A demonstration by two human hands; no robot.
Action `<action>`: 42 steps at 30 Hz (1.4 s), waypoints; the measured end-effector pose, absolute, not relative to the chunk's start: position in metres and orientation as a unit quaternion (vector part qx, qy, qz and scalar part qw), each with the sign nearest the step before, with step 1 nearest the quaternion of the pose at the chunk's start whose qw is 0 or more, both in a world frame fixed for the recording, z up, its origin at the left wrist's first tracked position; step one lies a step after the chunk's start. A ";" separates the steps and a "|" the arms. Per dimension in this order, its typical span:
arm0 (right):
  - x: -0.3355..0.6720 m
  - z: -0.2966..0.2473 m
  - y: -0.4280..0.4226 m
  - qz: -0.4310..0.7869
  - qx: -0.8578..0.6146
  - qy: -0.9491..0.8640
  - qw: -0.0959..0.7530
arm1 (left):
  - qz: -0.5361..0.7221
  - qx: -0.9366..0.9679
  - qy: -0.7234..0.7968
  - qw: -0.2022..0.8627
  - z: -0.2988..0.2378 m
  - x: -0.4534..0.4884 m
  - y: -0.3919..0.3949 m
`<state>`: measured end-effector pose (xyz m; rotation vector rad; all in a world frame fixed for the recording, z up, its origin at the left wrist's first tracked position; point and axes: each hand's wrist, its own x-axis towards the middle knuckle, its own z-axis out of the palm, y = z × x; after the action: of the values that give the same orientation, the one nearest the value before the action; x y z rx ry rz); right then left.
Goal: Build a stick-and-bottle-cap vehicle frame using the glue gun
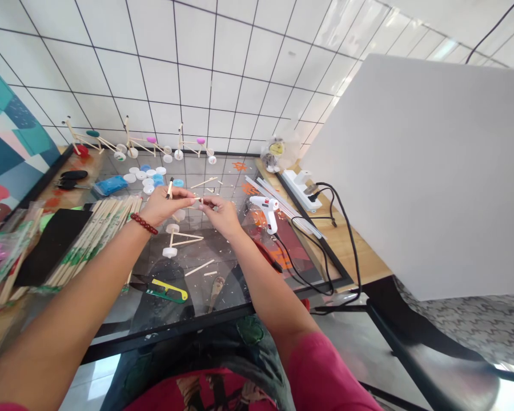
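Head view: past the cutter [168, 290] and the wheeled frame [177, 238], your left hand [165, 204] and right hand [223, 216] hold a short stick [200, 200] just above the frame. Both sets of fingertips are clamped on its ends (long axis running left to right). The glue gun [266, 210] stands to the right.

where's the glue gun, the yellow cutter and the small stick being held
glue gun [264, 203], head view, on its white body
yellow cutter [170, 290], head view, on its yellow handle
small stick [198, 200], head view, on its exposed middle

Left hand [165, 204] and right hand [221, 214] close together; both pinched shut.
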<state>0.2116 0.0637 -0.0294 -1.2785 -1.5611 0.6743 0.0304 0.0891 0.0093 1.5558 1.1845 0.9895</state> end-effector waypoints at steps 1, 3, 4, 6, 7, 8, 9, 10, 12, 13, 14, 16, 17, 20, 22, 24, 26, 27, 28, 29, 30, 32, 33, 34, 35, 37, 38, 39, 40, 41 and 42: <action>0.212 -0.029 0.064 0.273 -0.526 -0.644 0.483 | 0.403 0.632 0.479 0.456 0.010 0.031 0.089; 0.212 -0.028 0.063 0.265 -0.525 -0.652 0.479 | 0.406 0.637 0.475 0.452 0.011 0.031 0.088; 0.212 -0.028 0.063 0.262 -0.523 -0.656 0.477 | 0.407 0.639 0.472 0.451 0.011 0.031 0.088; 0.212 -0.027 0.063 0.256 -0.518 -0.664 0.474 | 0.410 0.644 0.463 0.450 0.011 0.031 0.087; 0.211 -0.028 0.063 0.252 -0.516 -0.668 0.473 | 0.412 0.645 0.460 0.450 0.011 0.031 0.087; 0.211 -0.028 0.063 0.247 -0.515 -0.671 0.472 | 0.413 0.646 0.457 0.451 0.011 0.031 0.087; 0.212 -0.028 0.063 0.243 -0.515 -0.675 0.470 | 0.414 0.646 0.456 0.451 0.011 0.031 0.087; 0.212 -0.029 0.064 0.240 -0.515 -0.677 0.467 | 0.414 0.647 0.455 0.450 0.011 0.031 0.087; 0.211 -0.030 0.064 0.239 -0.517 -0.679 0.463 | 0.411 0.650 0.458 0.446 0.012 0.030 0.087; 0.211 -0.031 0.064 0.240 -0.517 -0.680 0.461 | 0.410 0.652 0.458 0.444 0.011 0.030 0.087; 0.211 -0.032 0.065 0.243 -0.518 -0.679 0.459 | 0.409 0.653 0.458 0.443 0.011 0.030 0.087; 0.211 -0.033 0.065 0.246 -0.521 -0.678 0.457 | 0.408 0.656 0.454 0.443 0.011 0.031 0.087; 0.210 -0.033 0.065 0.248 -0.522 -0.677 0.456 | 0.408 0.657 0.453 0.444 0.011 0.031 0.087; 0.210 -0.033 0.064 0.251 -0.526 -0.669 0.460 | 0.406 0.656 0.456 0.444 0.010 0.032 0.087; 0.210 -0.032 0.064 0.255 -0.527 -0.666 0.463 | 0.405 0.653 0.459 0.445 0.011 0.032 0.087; 0.211 -0.031 0.064 0.254 -0.527 -0.667 0.462 | 0.402 0.651 0.462 0.448 0.011 0.032 0.087; 0.211 -0.030 0.063 0.252 -0.526 -0.669 0.461 | 0.397 0.652 0.462 0.452 0.010 0.032 0.087; 0.211 -0.030 0.063 0.252 -0.526 -0.669 0.460 | 0.395 0.652 0.461 0.454 0.010 0.032 0.087; 0.211 -0.030 0.063 0.255 -0.526 -0.668 0.461 | 0.395 0.650 0.461 0.457 0.009 0.032 0.087; 0.211 -0.030 0.063 0.260 -0.527 -0.665 0.461 | 0.399 0.644 0.460 0.462 0.009 0.032 0.088; 0.211 -0.030 0.064 0.265 -0.528 -0.661 0.462 | 0.405 0.637 0.457 0.471 0.009 0.032 0.088; 0.212 -0.030 0.064 0.275 -0.533 -0.650 0.466 | 0.425 0.616 0.447 0.490 0.009 0.031 0.089; 0.212 -0.030 0.064 0.279 -0.536 -0.645 0.468 | 0.434 0.606 0.439 0.501 0.010 0.030 0.090; 0.212 -0.030 0.064 0.282 -0.538 -0.640 0.470 | 0.439 0.599 0.430 0.513 0.011 0.028 0.090; 0.212 -0.030 0.064 0.285 -0.540 -0.635 0.473 | 0.440 0.595 0.421 0.525 0.012 0.026 0.091; 0.212 -0.029 0.064 0.294 -0.540 -0.629 0.476 | 0.433 0.589 0.408 0.547 0.014 0.020 0.094; 0.212 -0.028 0.064 0.299 -0.539 -0.625 0.479 | 0.427 0.587 0.404 0.556 0.015 0.016 0.095; 0.212 -0.028 0.064 0.305 -0.538 -0.621 0.482 | 0.423 0.586 0.401 0.563 0.016 0.013 0.097; 0.211 -0.028 0.064 0.313 -0.536 -0.615 0.486 | 0.420 0.586 0.398 0.567 0.016 0.010 0.099; 0.211 -0.027 0.065 0.322 -0.534 -0.609 0.490 | 0.416 0.589 0.396 0.569 0.016 0.007 0.101; 0.210 -0.028 0.065 0.332 -0.532 -0.601 0.496 | 0.410 0.593 0.398 0.568 0.017 0.005 0.102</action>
<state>0.2104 0.0653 -0.0275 -1.2886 -1.4559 0.8046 0.0045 0.1024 0.0165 1.3939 0.9343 0.9626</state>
